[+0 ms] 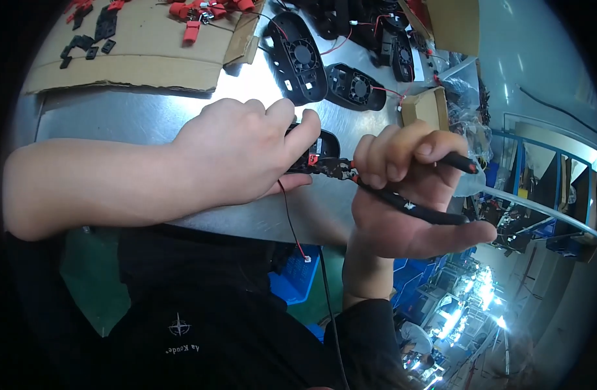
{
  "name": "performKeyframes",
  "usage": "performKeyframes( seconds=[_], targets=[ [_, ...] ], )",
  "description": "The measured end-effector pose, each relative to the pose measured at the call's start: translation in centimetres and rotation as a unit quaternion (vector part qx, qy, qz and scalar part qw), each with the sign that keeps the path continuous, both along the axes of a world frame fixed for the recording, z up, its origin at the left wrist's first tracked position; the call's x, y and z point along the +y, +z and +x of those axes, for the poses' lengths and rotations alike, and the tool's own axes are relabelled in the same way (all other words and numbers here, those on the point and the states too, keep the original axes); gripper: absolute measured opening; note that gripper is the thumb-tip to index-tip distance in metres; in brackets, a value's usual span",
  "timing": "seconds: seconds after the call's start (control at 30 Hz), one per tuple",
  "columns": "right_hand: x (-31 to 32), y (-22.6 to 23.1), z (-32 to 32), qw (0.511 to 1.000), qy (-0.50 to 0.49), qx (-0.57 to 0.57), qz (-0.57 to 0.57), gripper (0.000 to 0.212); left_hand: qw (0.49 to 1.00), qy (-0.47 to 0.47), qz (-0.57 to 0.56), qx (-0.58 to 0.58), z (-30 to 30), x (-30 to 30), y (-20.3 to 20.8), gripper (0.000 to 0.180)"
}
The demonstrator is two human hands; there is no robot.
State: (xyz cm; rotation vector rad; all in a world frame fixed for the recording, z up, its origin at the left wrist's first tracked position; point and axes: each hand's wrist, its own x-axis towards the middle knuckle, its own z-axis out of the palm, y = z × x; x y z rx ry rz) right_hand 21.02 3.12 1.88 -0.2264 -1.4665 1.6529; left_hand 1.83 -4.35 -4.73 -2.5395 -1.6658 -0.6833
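Note:
My left hand [243, 149] is closed around a black plastic housing [328, 143], covering most of it. A small red piece [313, 158] shows at the housing's edge. My right hand [409, 188] grips a pair of pliers [337, 169] by its black handles, fingers over one and the palm and thumb along the other. The pliers' jaws meet the housing at the red piece; whether they clamp it I cannot tell. A thin dark lead with a red wire and white connector [307, 259] hangs down from the housing past the table edge.
Black fan housings [302, 58] with wires lie on the metal table [246, 221] beyond my hands. A cardboard sheet [142, 58] at the far left carries red clips [192, 31] and small black parts. An open cardboard box [423, 107] stands at the right; a blue bin [293, 276] is below.

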Motion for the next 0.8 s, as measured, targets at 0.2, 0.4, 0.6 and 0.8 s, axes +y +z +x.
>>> performKeyframes(
  seconds=[0.2, 0.4, 0.6, 0.8],
  targets=[
    [-1.1, 0.2, -0.6, 0.997, -0.041, -0.049, 0.037, 0.095, 1.000, 0.001, -0.007, 0.011, 0.1, 0.1, 0.0, 0.074],
    [-2.5, -0.1, -1.9, 0.990, -0.125, -0.056, 0.033, 0.093, 1.000, 0.012, -0.026, 0.012, 0.2, -0.3, 0.7, 0.072],
    [-0.8, -1.0, -0.3, 0.987, 0.009, -0.062, 0.145, 0.087, 0.999, -0.032, -0.043, -0.011, -0.4, 0.7, 0.9, 0.065],
    [3.6, -0.3, -2.2, 0.975, 0.211, -0.035, 0.062, 0.103, 0.993, -0.066, -0.094, -0.011, -1.4, 1.5, 1.2, 0.060]
  ],
)
